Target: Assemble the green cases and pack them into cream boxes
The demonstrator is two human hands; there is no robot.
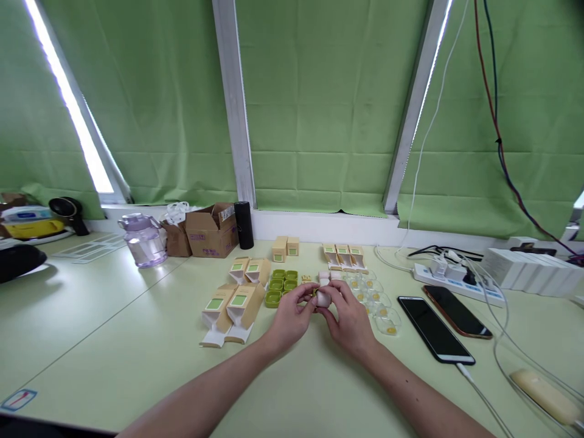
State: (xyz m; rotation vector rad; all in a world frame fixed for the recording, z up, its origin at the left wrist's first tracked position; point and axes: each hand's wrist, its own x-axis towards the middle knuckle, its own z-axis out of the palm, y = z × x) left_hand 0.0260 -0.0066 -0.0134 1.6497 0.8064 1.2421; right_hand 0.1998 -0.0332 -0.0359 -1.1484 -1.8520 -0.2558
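Note:
Both my hands meet over the middle of the pale green table [114, 316]. My left hand [289, 316] and my right hand [349, 319] pinch one small white rounded piece [323, 298] between their fingertips. Just behind them lie several small green square trays [283, 283]. To the left lie open tan cartons with green labels [232, 307]. To the right lie several clear plastic lids with yellow dots [381, 304]. More small tan boxes [285, 248] and open cartons [344, 257] stand further back.
Two phones [435, 328] lie right of my hands, one on a charging cable. A power strip [456, 280] and white boxes [533, 267] sit at the far right. A purple jug [143, 240], a cardboard box [212, 230] and a black cylinder [244, 225] stand at the back left.

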